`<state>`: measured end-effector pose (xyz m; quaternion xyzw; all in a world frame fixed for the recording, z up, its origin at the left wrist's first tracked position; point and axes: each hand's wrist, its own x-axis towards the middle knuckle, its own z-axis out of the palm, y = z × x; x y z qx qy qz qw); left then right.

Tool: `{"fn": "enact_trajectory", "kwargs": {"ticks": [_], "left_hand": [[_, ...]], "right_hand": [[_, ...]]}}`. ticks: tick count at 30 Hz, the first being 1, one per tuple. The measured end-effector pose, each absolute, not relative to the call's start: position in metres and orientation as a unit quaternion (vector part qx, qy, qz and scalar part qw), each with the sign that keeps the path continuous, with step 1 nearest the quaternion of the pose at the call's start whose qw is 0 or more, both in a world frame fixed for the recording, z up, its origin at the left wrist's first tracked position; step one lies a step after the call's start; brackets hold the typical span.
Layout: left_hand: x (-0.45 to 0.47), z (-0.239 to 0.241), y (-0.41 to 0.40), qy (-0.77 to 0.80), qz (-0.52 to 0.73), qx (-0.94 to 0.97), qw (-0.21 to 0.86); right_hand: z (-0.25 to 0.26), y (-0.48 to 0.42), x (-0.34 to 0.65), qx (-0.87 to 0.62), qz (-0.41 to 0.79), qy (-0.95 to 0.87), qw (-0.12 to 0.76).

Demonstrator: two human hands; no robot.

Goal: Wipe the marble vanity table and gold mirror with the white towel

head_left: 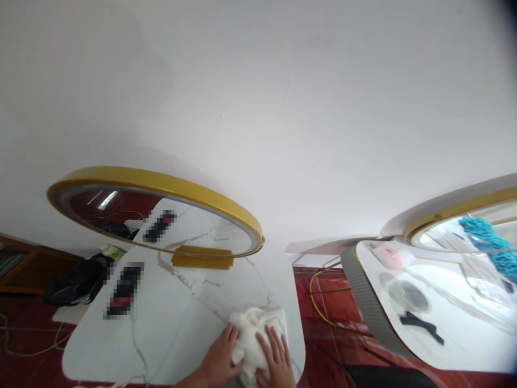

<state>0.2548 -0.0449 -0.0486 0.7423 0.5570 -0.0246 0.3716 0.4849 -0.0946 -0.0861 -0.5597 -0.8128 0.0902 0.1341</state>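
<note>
A bunched white cloth [256, 322] lies near the front right corner of a white marble-patterned table [173, 323]. My left hand [220, 353] is at the cloth's left side, its fingers and thumb curved around that edge. On top of the cloth rests my right hand [278, 358], its fingers spread out and lying flat. Part of the cloth is hidden beneath both hands. Behind it, a round gold-framed mirror [161, 180] leans out from the wall over a gold base [202, 260].
A pixel-blurred dark item [124, 290] lies at the table's left. Across a gap of red floor [323, 307] stands a second white table [428, 355], with a pink-and-white packet [390, 254], a black strip [422, 326] and another gold-framed mirror [464, 207]. A dark bag [78, 280] is at far left.
</note>
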Motion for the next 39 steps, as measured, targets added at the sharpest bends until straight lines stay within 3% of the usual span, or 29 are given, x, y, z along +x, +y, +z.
{"fn": "enact_trajectory", "kwargs": {"ticks": [4,8,15,24,39], "left_hand": [[0.261,-0.040,-0.056,0.525,-0.075,0.745,0.405],[0.272,-0.037,-0.049,0.535,-0.092,0.744,0.389],[0.296,-0.048,-0.003,0.558,-0.028,0.759,0.334],[0.336,-0.044,0.090,0.586,0.032,0.780,0.218],[0.351,-0.046,0.124,0.586,0.078,0.778,0.213]], "right_hand": [[-0.107,-0.118,0.493,-0.586,0.077,-0.796,0.132],[-0.091,-0.107,0.500,-0.560,0.129,-0.814,0.089],[-0.050,-0.045,0.510,-0.595,0.145,-0.786,0.082],[-0.050,0.063,0.529,-0.615,0.096,-0.778,0.091],[-0.049,0.114,0.543,-0.636,0.088,-0.762,0.086]]}}
